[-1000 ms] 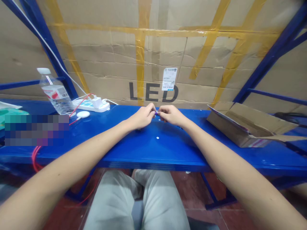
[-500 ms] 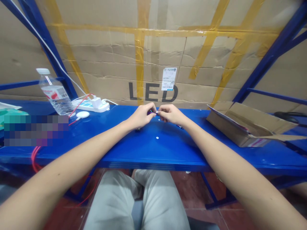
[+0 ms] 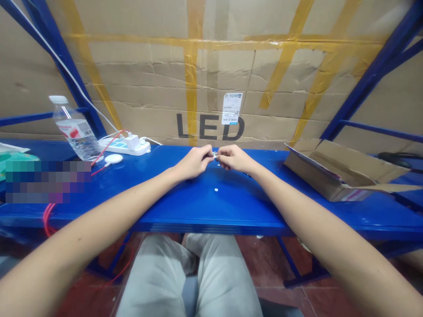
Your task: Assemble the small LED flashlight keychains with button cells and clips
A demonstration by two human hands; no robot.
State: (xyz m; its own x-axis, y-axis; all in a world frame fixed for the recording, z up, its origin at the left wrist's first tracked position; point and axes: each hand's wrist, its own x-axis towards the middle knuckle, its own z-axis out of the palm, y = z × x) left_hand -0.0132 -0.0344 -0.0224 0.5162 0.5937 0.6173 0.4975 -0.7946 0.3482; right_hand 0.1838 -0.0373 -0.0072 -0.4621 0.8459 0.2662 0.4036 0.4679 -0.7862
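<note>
My left hand (image 3: 197, 161) and my right hand (image 3: 234, 158) meet above the back part of the blue table (image 3: 198, 207). Between their fingertips is a small shiny piece (image 3: 214, 155), silvery with a hint of green; its kind is too small to make out. Both hands are closed in a pinch on it, the left from one side and the right from the other. Small dark items lie partly hidden under my left wrist and beside my right wrist. A white round dot (image 3: 216, 189) shows on the tabletop in front of the hands.
An opened cardboard box (image 3: 330, 171) stands at the right. To the left are a water bottle (image 3: 74, 132), a white power strip (image 3: 132, 147), a round white charger pad (image 3: 114, 159) and red cables (image 3: 48, 220). A large taped carton (image 3: 148, 88) forms the back.
The fingers have shifted slightly around the small piece, which now shows more silver and green between them. Both hands stay in nearly the same place.
</note>
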